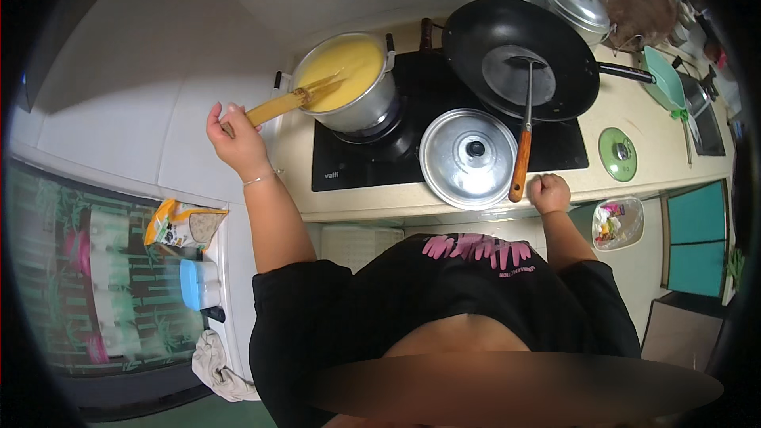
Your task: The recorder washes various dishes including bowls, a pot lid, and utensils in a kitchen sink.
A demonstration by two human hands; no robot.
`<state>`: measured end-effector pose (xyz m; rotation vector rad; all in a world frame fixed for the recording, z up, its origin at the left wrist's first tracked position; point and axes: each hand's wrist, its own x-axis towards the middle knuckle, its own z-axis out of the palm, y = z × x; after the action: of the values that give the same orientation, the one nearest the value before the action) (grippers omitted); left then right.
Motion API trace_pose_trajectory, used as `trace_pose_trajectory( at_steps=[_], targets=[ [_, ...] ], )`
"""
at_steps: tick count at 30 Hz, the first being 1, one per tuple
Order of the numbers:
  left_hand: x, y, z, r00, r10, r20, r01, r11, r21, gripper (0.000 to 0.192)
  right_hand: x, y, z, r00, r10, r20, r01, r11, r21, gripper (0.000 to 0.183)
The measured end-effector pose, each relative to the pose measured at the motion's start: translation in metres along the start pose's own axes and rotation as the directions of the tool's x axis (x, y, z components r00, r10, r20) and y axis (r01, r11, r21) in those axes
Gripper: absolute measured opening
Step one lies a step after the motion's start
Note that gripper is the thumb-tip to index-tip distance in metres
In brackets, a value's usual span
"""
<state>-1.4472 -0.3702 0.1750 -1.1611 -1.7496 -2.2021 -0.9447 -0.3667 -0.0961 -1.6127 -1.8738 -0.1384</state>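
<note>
My left hand [238, 134] grips a split-bamboo whisk [278, 108] by its upper end. The whisk's split tines dip into thick yellow liquid [351, 68] in a tall aluminium pot [362, 113], which sits on the left burner of a black glass cooktop [351, 166]. My right hand [550, 193] rests as a loose fist on the counter's front edge, with nothing visible in it. Left of that fist lies a wooden-handled spatula [521, 160], its metal head inside a black wok [475, 41]. An aluminium lid [455, 157] lies on the cooktop's front edge.
A green-rimmed glass lid [617, 160] lies on the right counter, near a teal basin [661, 77] and a sink [707, 131]. Behind stands a lidded metal pot [578, 12]. Below the counter is a waste bin [633, 229]. A food bag [184, 223] stands on the left ledge.
</note>
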Motion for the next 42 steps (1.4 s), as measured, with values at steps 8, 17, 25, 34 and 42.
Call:
trace_pose_trajectory(
  at_steps=[8,17,25,34,42],
  targets=[
    [-0.063,-0.017,0.026,0.975,0.016,0.224,-0.025,0.999,0.040,0.050,-0.006,0.008,-0.002,0.997,0.075,-0.010,-0.075,0.997,0.001,0.011],
    [-0.091,-0.025,0.016,0.949,-0.169,0.266,0.186,0.982,-0.039,0.058,-0.007,0.015,-0.006,0.994,0.082,-0.073,-0.081,0.997,0.017,0.018],
    [-0.112,0.002,-0.010,0.897,-0.380,0.226,0.404,0.912,-0.071,0.061,0.019,0.082,-0.073,0.815,0.571,-0.099,-0.520,0.796,0.311,0.019],
    [-0.236,0.047,-0.028,0.890,-0.418,0.182,0.414,0.908,0.062,0.054,0.072,0.231,-0.113,0.700,0.714,0.001,-0.714,0.700,-0.028,0.041],
    [-0.304,0.121,-0.030,0.932,-0.329,0.154,0.308,0.940,0.147,0.047,0.091,0.266,-0.104,0.680,0.675,0.287,-0.680,0.726,-0.099,0.043]
  ],
)
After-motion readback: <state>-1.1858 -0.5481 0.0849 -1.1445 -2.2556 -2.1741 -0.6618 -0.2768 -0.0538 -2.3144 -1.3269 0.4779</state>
